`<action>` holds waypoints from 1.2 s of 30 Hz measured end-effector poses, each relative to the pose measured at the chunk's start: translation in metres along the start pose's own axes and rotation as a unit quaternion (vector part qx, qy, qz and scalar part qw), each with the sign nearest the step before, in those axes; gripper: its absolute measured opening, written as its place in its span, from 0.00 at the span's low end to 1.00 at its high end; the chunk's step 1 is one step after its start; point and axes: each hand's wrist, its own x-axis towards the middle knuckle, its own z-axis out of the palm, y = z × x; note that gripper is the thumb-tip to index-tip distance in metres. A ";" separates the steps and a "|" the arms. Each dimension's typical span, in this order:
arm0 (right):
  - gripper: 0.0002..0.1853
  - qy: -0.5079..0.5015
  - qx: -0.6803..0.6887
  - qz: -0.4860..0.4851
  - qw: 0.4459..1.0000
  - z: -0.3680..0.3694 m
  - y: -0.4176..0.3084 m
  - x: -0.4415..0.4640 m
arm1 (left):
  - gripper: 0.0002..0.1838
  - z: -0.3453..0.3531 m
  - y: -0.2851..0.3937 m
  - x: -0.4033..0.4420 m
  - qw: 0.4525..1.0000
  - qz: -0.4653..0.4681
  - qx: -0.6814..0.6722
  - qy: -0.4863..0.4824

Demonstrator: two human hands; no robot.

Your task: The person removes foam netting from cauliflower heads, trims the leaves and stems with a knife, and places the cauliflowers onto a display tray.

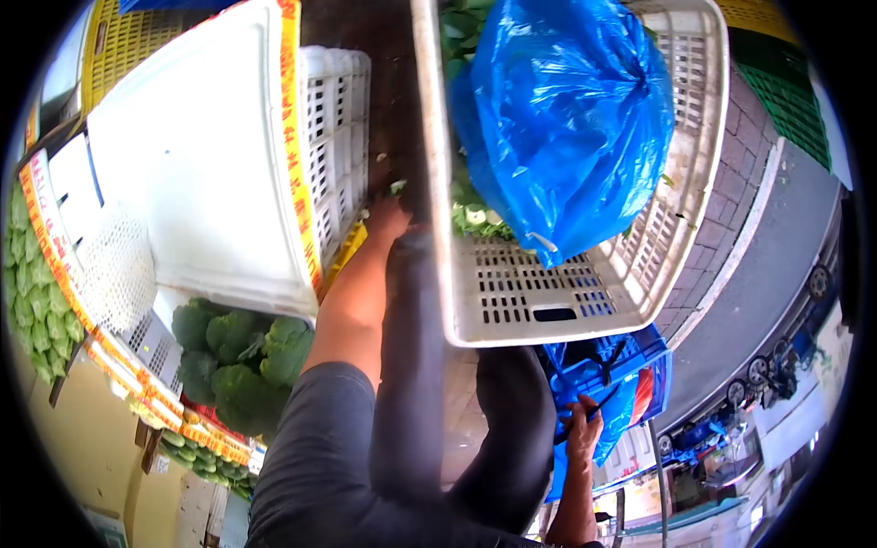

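Note:
My left hand (388,220) reaches down into the narrow gap between the white crates. It is close to a small green-and-white vegetable scrap (397,187) on the dark floor; its fingers are too small and blurred to make out. My right hand (582,427) is closed around a thin dark object (603,402), whose kind I cannot make out, beside a blue crate (653,352). In front of my knees, a white perforated crate (512,331) holds a full blue plastic bag (571,128) and pale-stemmed leafy greens (475,217).
At left stand a large white foam box (206,164) and a white slatted crate (338,128). Dark green broccoli-like heads (242,361) lie below them, with green produce (36,301) farther left. Brick paving (731,196) and a road (786,237) with parked vehicles run along the right.

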 end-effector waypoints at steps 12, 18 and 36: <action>0.21 -0.004 0.015 -0.058 0.998 -0.017 -0.040 -0.004 | 0.38 -0.121 0.069 -0.111 0.895 -0.014 -0.329 0.301; 0.20 0.008 0.104 -0.063 0.992 -0.026 -0.067 -0.026 | 0.34 -0.266 0.142 -0.245 0.834 0.061 -0.410 0.363; 0.12 0.203 0.017 -0.091 0.975 -0.009 0.109 0.059 | 0.34 -0.115 0.201 -0.275 0.856 -0.186 -0.472 0.101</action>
